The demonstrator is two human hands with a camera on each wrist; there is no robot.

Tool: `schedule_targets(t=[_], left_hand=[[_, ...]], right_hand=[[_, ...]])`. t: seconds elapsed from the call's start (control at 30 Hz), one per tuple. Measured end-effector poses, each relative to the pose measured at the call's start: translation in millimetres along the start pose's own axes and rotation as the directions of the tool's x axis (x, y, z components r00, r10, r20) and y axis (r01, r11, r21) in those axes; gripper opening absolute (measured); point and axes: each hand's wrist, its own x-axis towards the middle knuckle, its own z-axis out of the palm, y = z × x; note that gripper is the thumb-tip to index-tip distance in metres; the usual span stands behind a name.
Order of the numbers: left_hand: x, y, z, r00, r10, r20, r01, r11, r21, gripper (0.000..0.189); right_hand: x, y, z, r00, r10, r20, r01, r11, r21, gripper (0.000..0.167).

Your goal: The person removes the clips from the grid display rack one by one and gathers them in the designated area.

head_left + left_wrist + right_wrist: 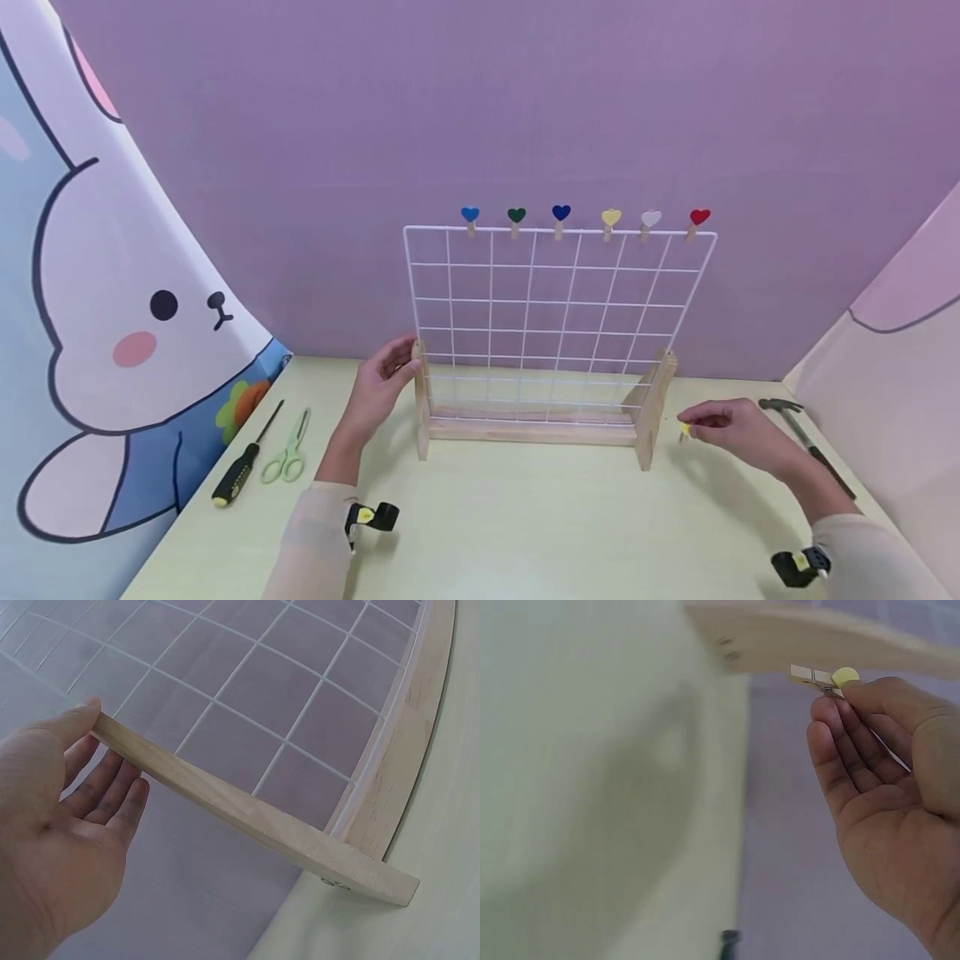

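A white wire grid stands upright in a wooden stand on the table. Along its top wire sit several small wooden clothespins with hearts, among them a light blue one, a pale yellow one and a red one. My left hand holds the upper end of the stand's left side post, thumb on its edge. To the right of the stand, my right hand pinches a wooden clothespin by its yellow end, above the table. Its wooden tip points away from the fingers.
At the left lie a screwdriver with a black handle and light green scissors. A hammer lies at the right, beyond my right hand. Behind the stand rises a purple backdrop; a rabbit-printed cloth hangs at the left.
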Motion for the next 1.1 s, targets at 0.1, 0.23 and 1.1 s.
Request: schedule_targets(t=[0.1, 0.23, 1.1], left_hand=[[0.0, -0.8, 0.0, 1.000, -0.004, -0.003, 0.004, 1.000, 0.000, 0.050], [0.0, -1.5, 0.0, 1.000, -0.015, -0.002, 0.015, 1.000, -0.002, 0.049], [0.6, 0.0, -0.5, 1.000, -0.012, -0.002, 0.012, 1.000, 0.022, 0.050]], right_hand=[[5.7, 16.2, 7.0, 1.000, -0.006, 0.009, 0.006, 1.000, 0.001, 0.029], [12.6, 28.8, 15.9, 0.999, -0.039, 0.008, 0.039, 0.999, -0.011, 0.026], [34.2, 51.1, 29.6, 1.000, -0.025, 0.016, 0.027, 0.993, -0.111, 0.025]])
